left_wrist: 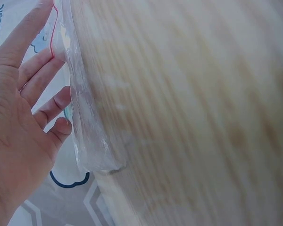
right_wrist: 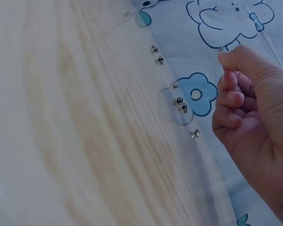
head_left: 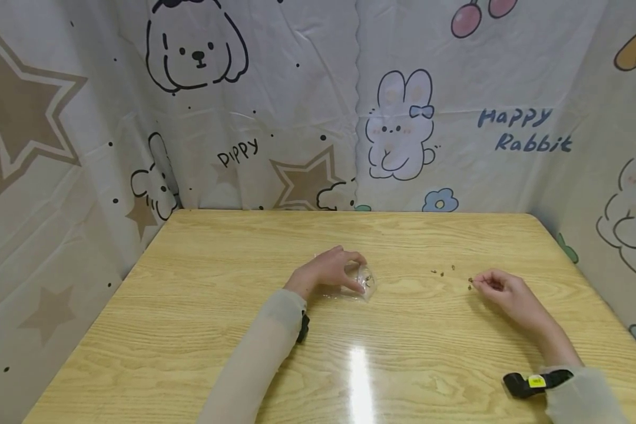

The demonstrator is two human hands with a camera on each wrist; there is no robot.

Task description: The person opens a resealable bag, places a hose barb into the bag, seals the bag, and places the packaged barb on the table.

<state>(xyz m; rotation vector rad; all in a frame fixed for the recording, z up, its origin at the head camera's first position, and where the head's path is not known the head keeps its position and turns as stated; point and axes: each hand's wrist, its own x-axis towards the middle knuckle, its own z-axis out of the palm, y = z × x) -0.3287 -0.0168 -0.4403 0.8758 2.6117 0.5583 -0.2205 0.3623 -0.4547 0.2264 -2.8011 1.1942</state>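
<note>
We've got the R hand [head_left: 506, 291] pinching a tiny metal pc [right_wrist: 221, 49] btwn thumb and forefinger, other fingers folded in toward the palm. The L hand [head_left: 334, 268] is curved round a clear plastic bag [left_wrist: 92, 141], thumb apart from the fingers, a couple of fingertips by its red zip strip [left_wrist: 53, 33]. A few small bits [head_left: 368, 279] show thru the film, near the bag's R end. More loose pcs [head_left: 442, 274] lie on the surface [head_left: 138, 330] btwn the two hands, one of them just beside the R fingertips.

For the step in hand, prob. handling pcs one by one, we'd go w/ the very tips and a light squeeze, b/c a thing this small could pop out sideways. We'd come in from above so the neighbouring pc isn't nudged. W/ the L hand, best we hold the bag steady, mouth apart, w/o tipping it; film this thin prob. folds in on itself easily.

The surface is pale wood-grain w/ rounded far corners, and a bright glare streak [head_left: 359, 380] runs down its near middle; tiny shiny pcs could be hard to spot there. Round the back and sides hangs an off-white cloth [head_left: 302, 106] printed w/ stars, a dog, a rabbit, flowers, plus "Happy Rabbit" lettering. Can't tell what's behind it.
</note>
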